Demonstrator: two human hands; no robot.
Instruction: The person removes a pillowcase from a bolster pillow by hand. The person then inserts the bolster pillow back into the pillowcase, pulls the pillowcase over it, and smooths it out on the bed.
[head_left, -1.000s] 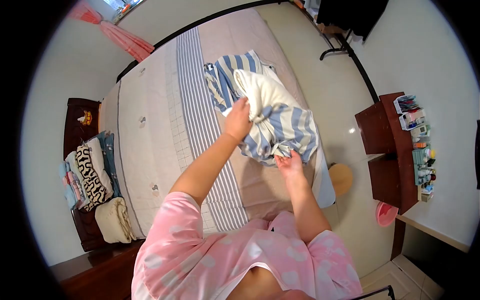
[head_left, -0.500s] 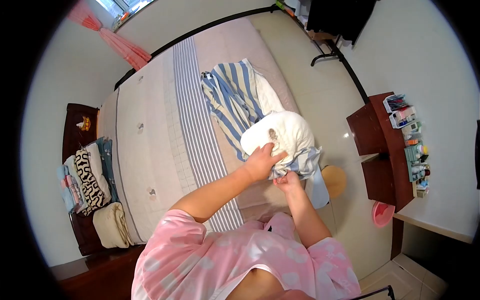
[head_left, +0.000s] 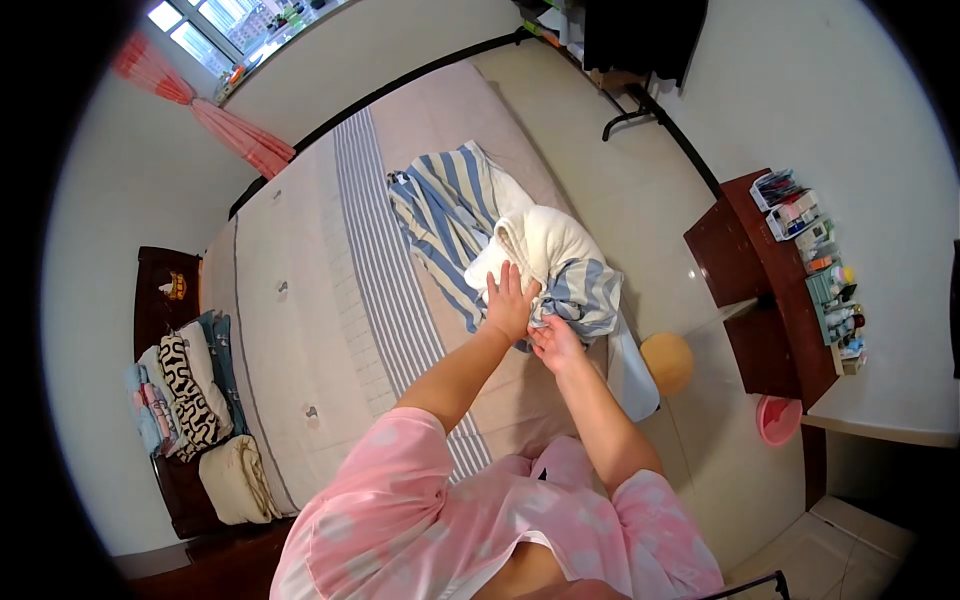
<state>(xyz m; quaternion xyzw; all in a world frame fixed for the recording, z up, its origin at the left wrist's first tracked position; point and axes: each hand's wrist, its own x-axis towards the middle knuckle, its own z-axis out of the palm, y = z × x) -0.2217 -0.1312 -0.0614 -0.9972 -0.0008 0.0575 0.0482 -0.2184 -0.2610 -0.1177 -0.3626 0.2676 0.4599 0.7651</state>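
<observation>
A white padded piece, like a cushion insert (head_left: 550, 238), lies bunched on the bed and is partly wrapped in blue-and-cream striped cloth (head_left: 585, 290). More of this striped cloth (head_left: 440, 200) spreads out behind it, with a white side showing. My left hand (head_left: 510, 303) presses on the near part of the white padding, its fingers spread. Just to the right, my right hand (head_left: 557, 343) has its fingers curled on the gathered near edge of the striped cloth. Folds hide where the cloth and padding meet.
The bed (head_left: 400, 330) has a beige cover with a striped band. Folded bedding (head_left: 190, 390) is stacked at the left. A round tan stool (head_left: 667, 363) stands beside the bed, and a dark red cabinet (head_left: 735, 270) with small bottles is farther right, near a pink basin (head_left: 778, 420).
The far edge of the white padding has folded over toward me, covering the dark spot seen earlier. My left hand's fingers have straightened and spread. The view has shifted slightly.
</observation>
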